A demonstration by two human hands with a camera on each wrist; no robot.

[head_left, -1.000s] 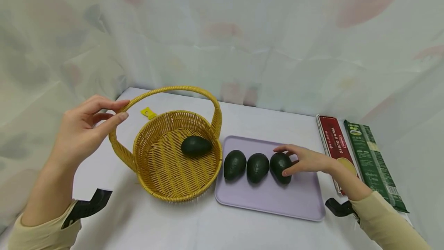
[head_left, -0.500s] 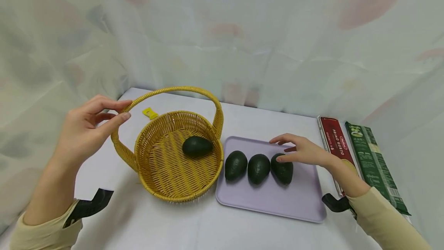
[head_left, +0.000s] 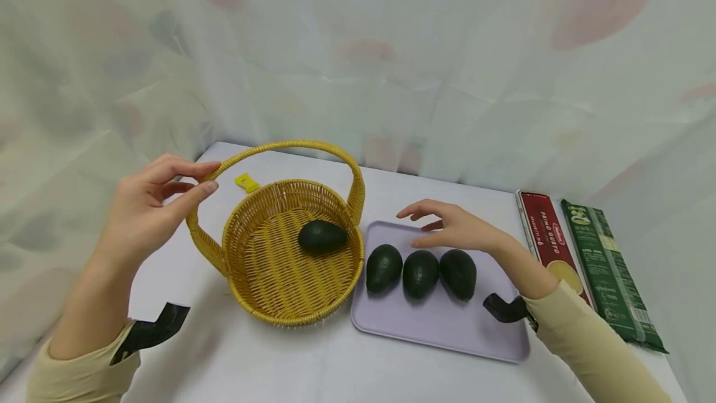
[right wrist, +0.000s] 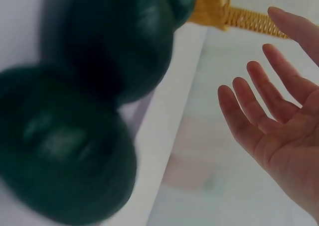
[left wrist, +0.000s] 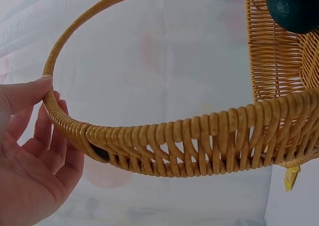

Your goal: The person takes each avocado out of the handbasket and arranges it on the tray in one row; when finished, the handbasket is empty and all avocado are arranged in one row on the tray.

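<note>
The head view shows the whole layout: the left hand (head_left: pixel 146 213) pinches the arched handle of the wicker basket (head_left: pixel 291 254), thumb and fingertips curled round the cane, while the right hand (head_left: pixel 450 229) hovers with fingers spread and relaxed, holding nothing, just above the middle avocado (head_left: pixel 421 273) on the lilac tray (head_left: pixel 447 328). The left wrist view alone shows the handle's woven wrap close up and the thumb (left wrist: pixel 22 94) lying on its top edge. The right wrist view alone shows the open palm (right wrist: pixel 289 136) clear of the fruit, two avocados blurred and dark beneath it. The avocados are dark green, smooth and pear-shaped. One lies to each side of the middle one below the right hand; a fourth avocado (head_left: pixel 321 236) lies inside the basket, to the right of the left hand.
</note>
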